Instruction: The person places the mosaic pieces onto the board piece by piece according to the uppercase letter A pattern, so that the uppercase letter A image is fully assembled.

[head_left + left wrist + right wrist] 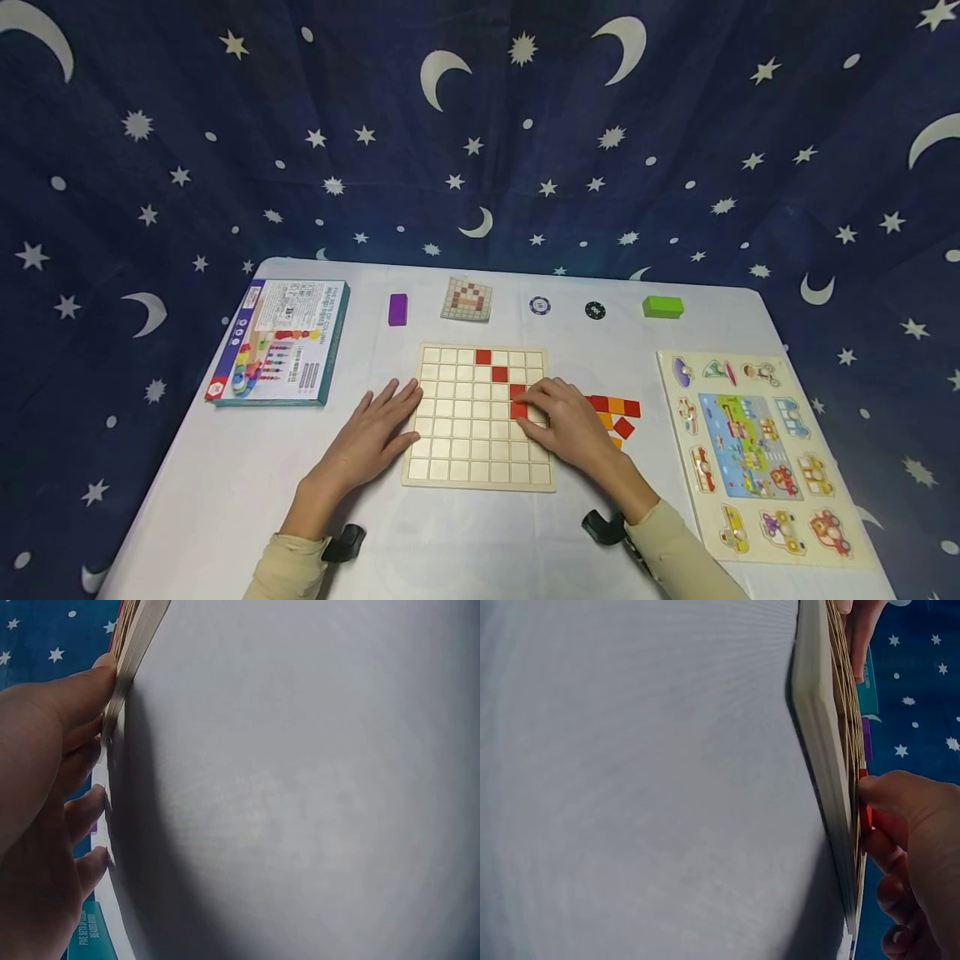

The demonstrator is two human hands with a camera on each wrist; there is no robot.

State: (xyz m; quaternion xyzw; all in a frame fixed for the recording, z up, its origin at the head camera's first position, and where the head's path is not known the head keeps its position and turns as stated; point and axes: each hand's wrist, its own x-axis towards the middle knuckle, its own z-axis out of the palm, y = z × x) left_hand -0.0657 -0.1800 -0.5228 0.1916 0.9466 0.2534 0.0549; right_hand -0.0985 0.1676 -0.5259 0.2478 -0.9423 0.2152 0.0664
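Note:
A square wooden grid board (457,450) lies at the middle of the table. Red square tiles (483,357) run in a stepped line down its upper right part. My right hand (566,423) is over the board's right side, thumb and fingertips pinching a red tile (518,411) in a cell below another red one. In the right wrist view that red tile (865,814) shows between thumb and finger at the board's top. With fingers spread and fairly straight, my left hand (367,442) rests at the board's left edge, fingertips and thumb touching the rim.
Loose red and orange tiles (623,427) lie right of the board, partly behind my right hand. Further right is a wooden picture puzzle (678,425). A box (300,367) stands left. Along the back are a purple block (398,309), pattern card (467,300), two chips (540,306) and green block (663,307).

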